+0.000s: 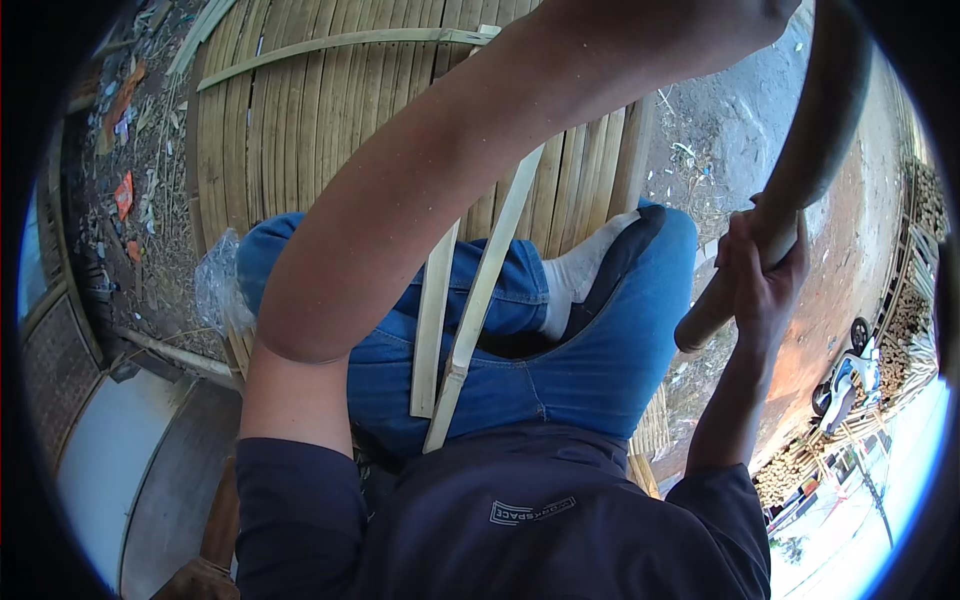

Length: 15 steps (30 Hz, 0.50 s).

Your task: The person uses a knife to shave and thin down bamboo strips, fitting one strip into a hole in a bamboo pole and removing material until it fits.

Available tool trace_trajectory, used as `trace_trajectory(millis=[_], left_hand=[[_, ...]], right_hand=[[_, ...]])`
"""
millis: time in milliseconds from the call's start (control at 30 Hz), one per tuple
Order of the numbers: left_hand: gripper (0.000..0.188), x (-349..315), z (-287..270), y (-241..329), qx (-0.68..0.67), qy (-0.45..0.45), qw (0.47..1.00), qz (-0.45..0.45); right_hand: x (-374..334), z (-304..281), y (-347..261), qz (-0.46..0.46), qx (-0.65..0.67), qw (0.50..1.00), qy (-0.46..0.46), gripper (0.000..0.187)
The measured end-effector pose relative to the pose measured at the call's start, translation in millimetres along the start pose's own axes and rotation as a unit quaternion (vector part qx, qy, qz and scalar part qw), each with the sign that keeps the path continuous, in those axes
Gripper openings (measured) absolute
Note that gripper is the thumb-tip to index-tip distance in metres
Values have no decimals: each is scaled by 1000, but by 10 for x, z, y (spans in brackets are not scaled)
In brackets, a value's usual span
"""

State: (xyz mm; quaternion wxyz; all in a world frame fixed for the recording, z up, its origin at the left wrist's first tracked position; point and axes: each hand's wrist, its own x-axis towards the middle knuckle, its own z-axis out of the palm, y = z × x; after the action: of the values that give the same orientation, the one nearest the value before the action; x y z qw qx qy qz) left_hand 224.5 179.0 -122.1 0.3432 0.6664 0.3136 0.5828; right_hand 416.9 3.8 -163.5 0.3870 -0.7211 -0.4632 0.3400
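My right hand [765,262] is wrapped round a thick, curved, brown wooden-looking handle [835,110]. Its blunt lower end points toward my knee, and its upper part runs out of the frame. My left arm reaches across to the upper right; the left hand [765,18] is mostly cut off by the top edge, so its fingers are hidden. Two pale split bamboo strips, one shorter [436,320] and one longer [490,275], lie over my lap in blue jeans. The longer one passes beneath my left forearm.
I sit cross-legged on a bamboo-slat platform [300,130], where another bamboo strip [340,45] lies at the far side. Crumpled clear plastic [215,280] is by my left knee. Litter and shavings cover the ground on the left. At right stand a motorbike [848,378] and stacked bamboo [905,320].
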Motion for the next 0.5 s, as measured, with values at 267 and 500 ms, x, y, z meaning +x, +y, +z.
trace_trajectory(millis=[267,500], left_hand=[[19,-126,294,-145,-40,13,996,80],[19,-71,216,-83,-21,-7,1000,12]], right_hand=[[489,-640,-908,-242,-238,939,64,47],[793,-1022,-1103,-401,-412,816,48,64]])
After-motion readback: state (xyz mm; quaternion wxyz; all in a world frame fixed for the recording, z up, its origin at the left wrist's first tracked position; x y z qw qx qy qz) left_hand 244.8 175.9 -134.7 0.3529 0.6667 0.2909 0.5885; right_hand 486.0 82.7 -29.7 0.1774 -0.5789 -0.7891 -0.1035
